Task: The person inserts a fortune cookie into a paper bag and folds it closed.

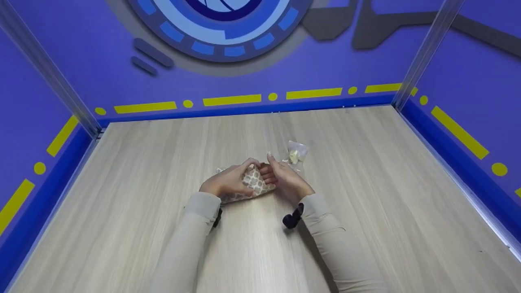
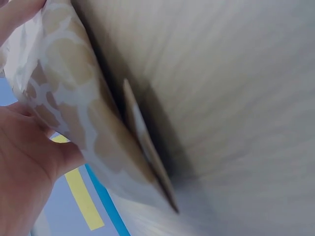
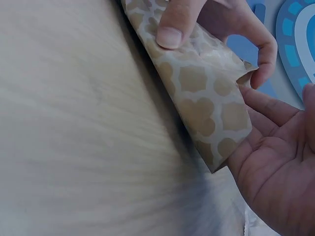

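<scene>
A folded packet of tan-and-white patterned paper (image 1: 253, 182) lies low over the table in the head view. My left hand (image 1: 230, 181) grips it from the left, thumb on the near face and fingers over the top. At the packet's right end, my right hand (image 1: 290, 181) is held palm toward it, thumb raised. The right wrist view shows the paper's end (image 3: 216, 113) against the fingers and palm of the right hand (image 3: 283, 167), which are not curled round it. A creased corner sticks up there. In the left wrist view, a loose paper flap (image 2: 147, 145) stands off the packet's edge. What the packet holds is hidden.
Just beyond the right hand lies a small clear plastic bag (image 1: 297, 152) with something pale yellow inside. The light wood-grain table (image 1: 163, 162) is bordered by blue-purple panels (image 1: 228, 87) at the back and both sides.
</scene>
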Demonstrator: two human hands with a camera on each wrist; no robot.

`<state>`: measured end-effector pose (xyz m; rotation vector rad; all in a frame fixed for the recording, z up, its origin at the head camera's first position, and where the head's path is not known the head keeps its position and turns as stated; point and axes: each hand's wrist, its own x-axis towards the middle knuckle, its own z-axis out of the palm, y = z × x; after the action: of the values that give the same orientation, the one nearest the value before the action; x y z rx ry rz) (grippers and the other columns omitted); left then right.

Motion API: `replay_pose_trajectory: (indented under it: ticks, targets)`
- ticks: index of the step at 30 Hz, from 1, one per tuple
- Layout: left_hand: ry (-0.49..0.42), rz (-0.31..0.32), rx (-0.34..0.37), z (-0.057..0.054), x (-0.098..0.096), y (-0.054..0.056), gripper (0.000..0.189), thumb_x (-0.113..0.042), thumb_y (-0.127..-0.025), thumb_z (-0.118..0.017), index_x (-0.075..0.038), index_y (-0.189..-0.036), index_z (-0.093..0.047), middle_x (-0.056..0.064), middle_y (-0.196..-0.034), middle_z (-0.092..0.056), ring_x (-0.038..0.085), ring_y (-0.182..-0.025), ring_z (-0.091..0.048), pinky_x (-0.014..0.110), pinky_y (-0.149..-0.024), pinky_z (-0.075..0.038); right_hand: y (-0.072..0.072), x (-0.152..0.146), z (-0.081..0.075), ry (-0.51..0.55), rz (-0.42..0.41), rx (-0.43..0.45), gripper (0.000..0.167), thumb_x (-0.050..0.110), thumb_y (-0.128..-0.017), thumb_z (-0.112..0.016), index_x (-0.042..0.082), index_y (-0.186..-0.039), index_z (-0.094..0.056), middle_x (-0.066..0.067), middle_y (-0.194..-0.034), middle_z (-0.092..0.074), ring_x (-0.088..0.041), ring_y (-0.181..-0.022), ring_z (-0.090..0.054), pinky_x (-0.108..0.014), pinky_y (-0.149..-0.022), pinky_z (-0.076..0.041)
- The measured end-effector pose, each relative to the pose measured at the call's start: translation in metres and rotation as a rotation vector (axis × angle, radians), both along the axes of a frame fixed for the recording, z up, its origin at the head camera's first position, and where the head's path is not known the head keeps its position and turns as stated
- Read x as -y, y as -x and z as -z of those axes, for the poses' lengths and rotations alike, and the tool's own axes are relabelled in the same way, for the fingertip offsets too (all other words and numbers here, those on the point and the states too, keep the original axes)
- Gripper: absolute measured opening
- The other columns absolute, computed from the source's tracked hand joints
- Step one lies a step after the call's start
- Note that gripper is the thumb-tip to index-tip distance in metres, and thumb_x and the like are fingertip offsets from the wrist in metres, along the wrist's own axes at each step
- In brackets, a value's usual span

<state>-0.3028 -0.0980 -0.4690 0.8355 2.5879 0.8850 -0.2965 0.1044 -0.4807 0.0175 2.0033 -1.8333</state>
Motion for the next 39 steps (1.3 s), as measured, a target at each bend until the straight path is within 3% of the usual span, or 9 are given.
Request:
replay_pose_trajectory:
  ticks: [7, 10, 14, 16, 20, 23, 31, 35, 39]
  targets:
    - [-0.006, -0.008, 0.015, -0.001, 0.001, -0.001, 0.075, -0.019, -0.068, -0.08, -0.035, -0.129, -0.04, 0.005, -0.105, -0.064, 0.018, -0.081, -0.057, 0.03, -0.069, -0.046, 0.002, 0.01, 0.002, 0.024, 0.037, 0.045, 0.056, 0.058, -0.098, -0.027, 0.013, -0.078, -0.054, 0.003, -0.076, -0.049, -0.011, -0.069, -0.045, -0.024, -0.066, -0.038]
    - [-0.014, -0.011, 0.018, -0.002, 0.001, 0.0, 0.075, -0.017, -0.068, -0.079, -0.035, -0.13, -0.04, 0.004, -0.106, -0.063, 0.018, -0.081, -0.056, 0.03, -0.068, -0.045, 0.003, 0.013, 0.002, 0.048, -0.027, 0.03, 0.057, 0.06, -0.098, -0.025, 0.015, -0.075, -0.051, 0.005, -0.071, -0.046, -0.01, -0.065, -0.044, -0.024, -0.063, -0.038]
    - [-0.017, -0.01, 0.007, -0.002, 0.0, 0.0, 0.075, -0.018, -0.069, -0.079, -0.033, -0.131, -0.04, 0.005, -0.107, -0.063, 0.018, -0.08, -0.055, 0.03, -0.068, -0.044, 0.005, 0.012, 0.003, 0.068, -0.128, 0.012, 0.058, 0.059, -0.099, -0.02, 0.016, -0.079, -0.052, 0.005, -0.071, -0.05, -0.008, -0.063, -0.047, -0.023, -0.059, -0.04]
    - [-0.008, -0.012, -0.001, -0.001, 0.0, 0.001, 0.074, -0.019, -0.069, -0.079, -0.033, -0.131, -0.04, 0.005, -0.105, -0.063, 0.017, -0.079, -0.055, 0.03, -0.067, -0.044, 0.005, 0.01, 0.003, 0.061, -0.13, 0.018, 0.057, 0.058, -0.1, -0.02, 0.015, -0.085, -0.055, 0.004, -0.075, -0.053, -0.009, -0.067, -0.051, -0.022, -0.061, -0.042]
    - [0.006, -0.018, -0.019, -0.001, -0.002, 0.002, 0.073, -0.021, -0.068, -0.078, -0.034, -0.129, -0.041, 0.005, -0.103, -0.063, 0.017, -0.077, -0.054, 0.029, -0.066, -0.044, 0.005, 0.005, 0.004, -0.001, -0.086, 0.006, 0.06, 0.054, -0.1, -0.028, 0.005, -0.113, -0.061, -0.006, -0.103, -0.065, -0.015, -0.091, -0.061, -0.027, -0.079, -0.049]
    - [0.007, -0.018, -0.022, 0.0, -0.002, 0.002, 0.072, -0.02, -0.068, -0.078, -0.034, -0.129, -0.041, 0.005, -0.104, -0.063, 0.017, -0.076, -0.053, 0.029, -0.066, -0.044, 0.004, 0.0, 0.003, -0.053, -0.076, -0.007, 0.062, 0.05, -0.101, -0.033, -0.001, -0.127, -0.056, -0.015, -0.123, -0.062, -0.021, -0.105, -0.062, -0.032, -0.091, -0.048]
    - [0.016, -0.027, 0.001, 0.004, -0.003, 0.0, 0.072, -0.023, -0.071, -0.078, -0.036, -0.13, -0.039, 0.004, -0.105, -0.064, 0.016, -0.073, -0.052, 0.03, -0.066, -0.044, 0.007, -0.017, -0.001, -0.013, -0.165, -0.071, 0.045, 0.03, -0.102, -0.043, -0.007, -0.124, -0.057, -0.021, -0.118, -0.065, -0.016, -0.094, -0.067, -0.034, -0.091, -0.052]
    - [0.028, -0.039, 0.013, 0.003, -0.003, -0.001, 0.073, -0.025, -0.07, -0.078, -0.037, -0.13, -0.039, 0.004, -0.101, -0.064, 0.016, -0.071, -0.051, 0.03, -0.063, -0.043, 0.007, -0.026, -0.006, -0.004, -0.181, -0.129, 0.038, 0.019, -0.101, -0.046, -0.01, -0.122, -0.057, -0.025, -0.116, -0.065, -0.022, -0.094, -0.069, -0.038, -0.091, -0.053]
    - [0.026, -0.039, 0.021, 0.002, -0.003, -0.002, 0.074, -0.024, -0.071, -0.078, -0.034, -0.132, -0.039, 0.005, -0.093, -0.063, 0.015, -0.068, -0.052, 0.029, -0.061, -0.043, 0.008, -0.035, -0.01, -0.029, -0.167, -0.172, 0.038, 0.018, -0.099, -0.05, -0.011, -0.122, -0.057, -0.028, -0.115, -0.064, -0.028, -0.098, -0.069, -0.039, -0.09, -0.053]
